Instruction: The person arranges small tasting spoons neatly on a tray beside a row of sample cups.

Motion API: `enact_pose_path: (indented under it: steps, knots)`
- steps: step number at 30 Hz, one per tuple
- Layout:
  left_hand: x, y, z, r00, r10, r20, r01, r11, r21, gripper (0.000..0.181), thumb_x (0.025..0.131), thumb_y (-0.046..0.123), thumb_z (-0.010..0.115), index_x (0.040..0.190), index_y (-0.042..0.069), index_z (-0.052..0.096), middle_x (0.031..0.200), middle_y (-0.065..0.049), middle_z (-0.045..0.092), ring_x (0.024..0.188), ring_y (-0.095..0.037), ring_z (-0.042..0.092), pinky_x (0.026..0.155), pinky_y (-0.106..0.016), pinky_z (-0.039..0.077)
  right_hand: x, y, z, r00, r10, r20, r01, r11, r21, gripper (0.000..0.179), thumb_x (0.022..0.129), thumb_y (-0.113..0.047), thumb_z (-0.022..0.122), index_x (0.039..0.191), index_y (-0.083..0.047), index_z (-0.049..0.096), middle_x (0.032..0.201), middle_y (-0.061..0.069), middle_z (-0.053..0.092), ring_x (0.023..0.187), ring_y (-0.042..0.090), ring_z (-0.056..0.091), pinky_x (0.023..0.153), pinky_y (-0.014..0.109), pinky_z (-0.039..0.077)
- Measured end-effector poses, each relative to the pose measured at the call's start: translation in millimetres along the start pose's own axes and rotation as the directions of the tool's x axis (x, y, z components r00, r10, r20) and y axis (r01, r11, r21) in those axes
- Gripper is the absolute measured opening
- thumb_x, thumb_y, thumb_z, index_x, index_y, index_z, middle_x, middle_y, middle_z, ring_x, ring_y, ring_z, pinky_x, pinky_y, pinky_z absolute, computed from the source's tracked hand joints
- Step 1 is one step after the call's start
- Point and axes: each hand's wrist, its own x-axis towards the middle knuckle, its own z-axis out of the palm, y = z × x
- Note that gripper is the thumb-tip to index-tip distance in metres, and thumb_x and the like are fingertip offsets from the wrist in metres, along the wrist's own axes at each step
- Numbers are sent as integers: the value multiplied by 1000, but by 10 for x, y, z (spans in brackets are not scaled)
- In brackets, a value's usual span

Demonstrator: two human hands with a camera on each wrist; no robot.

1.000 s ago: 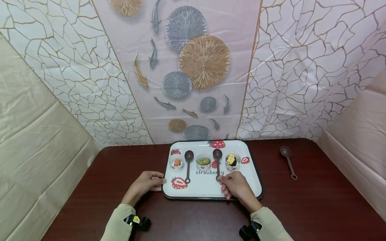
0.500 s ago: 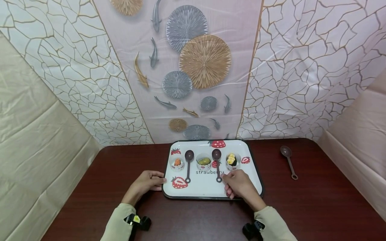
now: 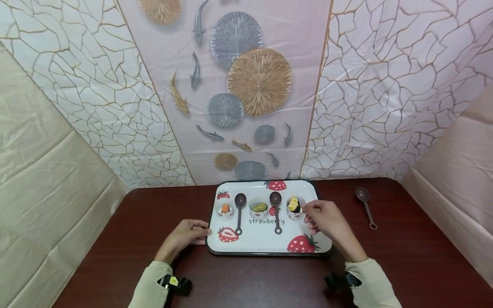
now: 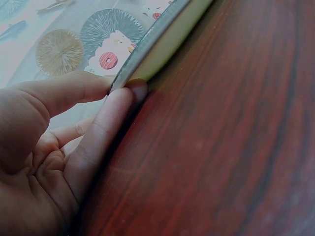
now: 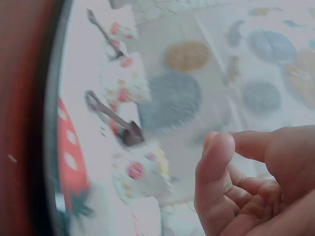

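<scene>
A white strawberry-print tray (image 3: 258, 244) with a dark rim stands at the back of the table. My left hand (image 3: 186, 236) pinches its left edge; in the left wrist view thumb and fingers meet around the tray rim (image 4: 156, 53). On the tray, paper cups hold an orange piece (image 3: 225, 208), a green piece (image 3: 259, 207) and a yellow-topped dark piece (image 3: 294, 205). Two brown spoons (image 3: 239, 216) lie between the cups, the right spoon (image 3: 277, 216) included. My right hand (image 3: 327, 219) hovers beside the rightmost cup, fingers loosely curled, holding nothing in the right wrist view.
Another brown spoon (image 3: 366, 207) lies on the dark red table (image 3: 385, 261), right of the tray. A patterned cloth backdrop (image 3: 262, 141) rises behind the table. Beige cloth panels (image 3: 50, 171) flank both sides.
My right hand has left the handle end of the right spoon and moved right and up, near the rightmost cup. That spoon's handle shifted slightly before. The left hand stays put.
</scene>
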Motion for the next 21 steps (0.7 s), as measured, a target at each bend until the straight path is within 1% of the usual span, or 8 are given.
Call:
enact_pose_path:
  steps: [5,8,10,13,16,18,19,21]
  knots:
    - [-9,-2,1,1000,3,0,-3,1000,6,48,96,14,77,132,-14,60,100,-10,78,80,-13,73,73,-29,65,14,25,-300,996,-56,-66,54,998,-37,39,111,-27,56,118,10,65,84,9,65,72,16,62,57,29,60]
    - [-12,-3,-2,1000,0,-1,0,1000,11,48,96,14,77,131,-14,60,99,-9,78,79,-12,73,72,-29,65,17,68,-458,986,-101,-131,84,988,-129,43,111,-31,56,122,10,65,94,15,68,78,21,67,62,28,61]
    - [-10,-6,-3,1000,-3,-4,3,1000,13,48,96,14,78,131,-14,61,99,-9,78,78,-12,73,72,-28,65,17,121,-557,974,-138,-179,100,974,-203,46,111,-34,56,124,9,66,98,20,69,81,26,68,65,30,59]
    - [-5,-9,-3,1000,-4,-3,4,1000,12,48,96,14,77,131,-14,60,100,-9,78,79,-11,73,72,-28,65,20,220,-704,953,-180,-246,97,945,-314,49,111,-38,55,126,7,66,108,27,69,89,34,67,69,34,53]
    - [-4,-4,1,1000,-5,-3,5,1000,11,48,96,14,78,131,-14,61,100,-9,78,80,-11,72,72,-28,65,33,323,-829,932,-201,-303,82,927,-365,49,110,-39,55,127,6,66,117,32,67,95,40,62,73,41,48]
    - [-2,-5,0,1000,-5,0,5,1000,14,49,96,14,78,132,-14,60,101,-9,78,80,-11,72,72,-28,65,43,391,-898,920,-207,-333,68,921,-384,48,110,-37,55,127,6,66,125,32,65,101,44,61,77,45,47]
    - [0,-5,-2,1000,-3,2,3,1000,15,49,96,14,78,132,-14,60,101,-10,78,80,-11,73,72,-28,65,45,422,-926,917,-204,-343,58,919,-390,47,110,-36,55,126,6,66,125,33,65,102,45,61,77,47,48]
    - [3,-5,-5,1000,1,5,-1,1000,17,49,96,14,77,131,-15,60,101,-10,78,80,-12,72,72,-28,65,52,488,-987,918,-188,-349,36,916,-400,46,110,-34,54,126,8,65,126,34,63,104,47,59,80,53,49]
